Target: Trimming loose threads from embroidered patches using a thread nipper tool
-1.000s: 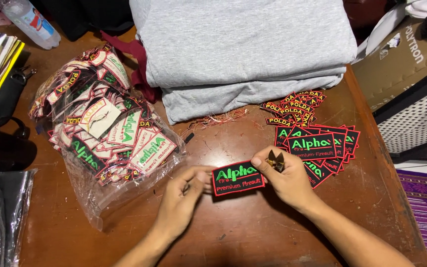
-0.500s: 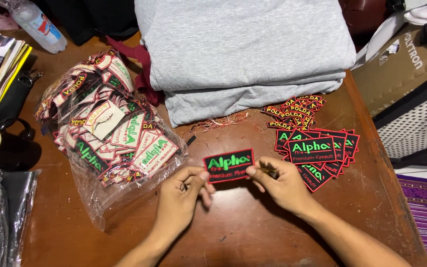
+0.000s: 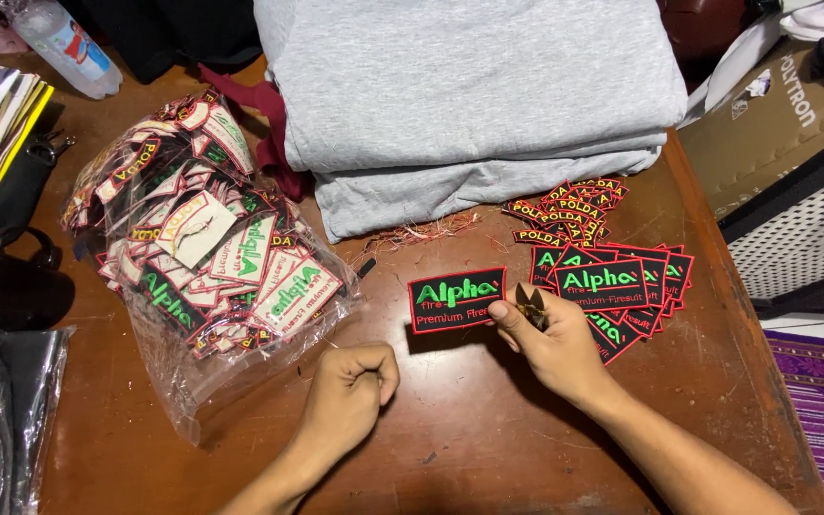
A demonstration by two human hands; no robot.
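The black patch (image 3: pixel 457 298) with green embroidered letters and a red stitched border now lies flat on the brown wooden bench (image 3: pixel 488 439); half a second ago both hands held it. The left hand (image 3: pixel 350 391) has let go and rests apart from it, curled into a loose fist, holding nothing. The right hand (image 3: pixel 550 339) touches the patch's right edge, its fingers (image 3: pixel 505 313) closed around small dark snips. A stack of finished patches (image 3: pixel 617 286) sits just beside, and a clear plastic bag of patches (image 3: pixel 207 277) lies to the left.
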